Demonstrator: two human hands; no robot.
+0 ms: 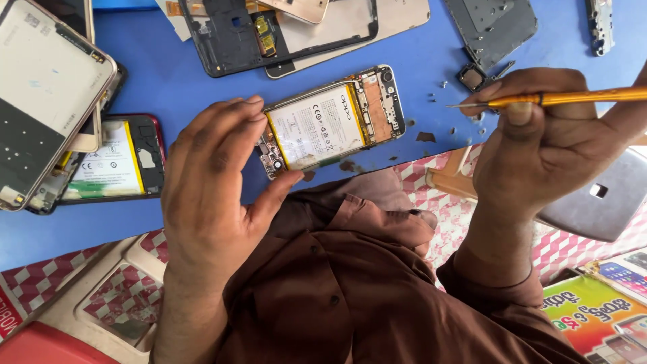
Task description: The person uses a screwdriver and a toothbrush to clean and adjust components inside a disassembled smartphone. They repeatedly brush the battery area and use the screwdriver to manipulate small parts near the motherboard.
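From my head camera, my left hand (pixel 216 182) pinches one end of the opened phone (pixel 333 121), which lies on the blue table (pixel 182 74); my fingers cover that end's corner. My right hand (pixel 546 141) is closed around one yellow-handled tool (pixel 566 98), its far end cut off at the frame edge. I count one more opened phone with its battery showing (pixel 111 162) at left, partly under a stack of phones (pixel 47 94). Tiny parts (pixel 431 101) near the tool's tip are too small to make out.

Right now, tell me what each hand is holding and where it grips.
The left hand pinches the opened phone at its near end, thumb below and fingers on top. The right hand holds a yellow tool near its pointed tip.
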